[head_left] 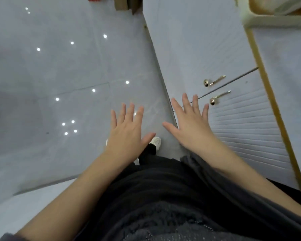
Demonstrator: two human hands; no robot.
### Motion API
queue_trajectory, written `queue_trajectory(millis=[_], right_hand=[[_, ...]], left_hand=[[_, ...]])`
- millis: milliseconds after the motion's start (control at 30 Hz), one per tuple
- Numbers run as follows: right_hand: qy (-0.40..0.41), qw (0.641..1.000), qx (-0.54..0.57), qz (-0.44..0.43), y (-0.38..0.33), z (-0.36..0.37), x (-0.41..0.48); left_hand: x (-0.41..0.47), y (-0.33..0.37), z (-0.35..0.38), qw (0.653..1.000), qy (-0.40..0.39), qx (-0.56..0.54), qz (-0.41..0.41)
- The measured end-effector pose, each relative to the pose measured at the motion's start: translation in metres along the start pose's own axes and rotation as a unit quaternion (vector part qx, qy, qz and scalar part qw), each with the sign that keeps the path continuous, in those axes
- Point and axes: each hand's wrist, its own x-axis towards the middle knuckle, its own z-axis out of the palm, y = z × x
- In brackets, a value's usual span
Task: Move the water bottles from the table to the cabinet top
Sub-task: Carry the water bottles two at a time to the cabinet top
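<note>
No water bottle shows in this view, and the table is out of sight. The white cabinet [233,119] runs along the right, its ribbed doors carrying two gold handles [214,80]. A gold strip edges the cabinet top [289,66] at the far right. My left hand [127,129] hovers over the floor with its fingers spread and nothing in it. My right hand [189,122] is held out beside it, in front of the cabinet's lower doors, fingers apart and holding nothing.
Glossy grey floor tiles [59,75] reflect ceiling lights on the left. A white shoe [155,141] shows below my hands. A pale tray-like container [275,20] sits on the cabinet top at upper right. Brown and red objects [123,4] stand on the floor at the top.
</note>
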Motion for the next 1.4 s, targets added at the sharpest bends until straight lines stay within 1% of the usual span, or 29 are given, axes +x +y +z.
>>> queue_trajectory(millis=[233, 400, 533, 700, 900, 1000, 1133, 1300, 1400], right_hand=[[-0.097, 0.987, -0.077, -0.102, -0.111, 0.008, 0.041], [-0.124, 0.969, -0.139, -0.161, -0.198, 0.018, 0.058], [-0.141, 0.951, -0.182, -0.208, -0.260, 0.025, 0.065], [-0.151, 0.921, -0.246, -0.263, -0.322, 0.032, 0.077], [-0.154, 0.876, -0.305, -0.339, -0.400, 0.039, 0.100], [-0.158, 0.849, -0.338, -0.375, -0.447, 0.042, 0.114], [-0.168, 0.808, -0.372, -0.426, -0.518, 0.043, 0.135], [-0.155, 0.751, -0.423, -0.483, -0.608, 0.039, 0.161], [-0.140, 0.715, -0.442, -0.523, -0.649, 0.042, 0.168]], left_hand=[[-0.035, -0.097, -0.005, 0.988, -0.033, -0.074, -0.134], [-0.060, -0.175, -0.014, 0.966, -0.047, -0.125, -0.221], [-0.079, -0.224, -0.012, 0.940, -0.055, -0.164, -0.294], [-0.097, -0.263, -0.008, 0.903, -0.054, -0.220, -0.365], [-0.119, -0.302, -0.005, 0.857, -0.008, -0.270, -0.438], [-0.127, -0.330, -0.006, 0.823, 0.016, -0.298, -0.483], [-0.131, -0.375, -0.019, 0.781, 0.028, -0.324, -0.533], [-0.126, -0.429, -0.043, 0.743, 0.047, -0.331, -0.580], [-0.127, -0.454, -0.052, 0.705, 0.068, -0.334, -0.622]])
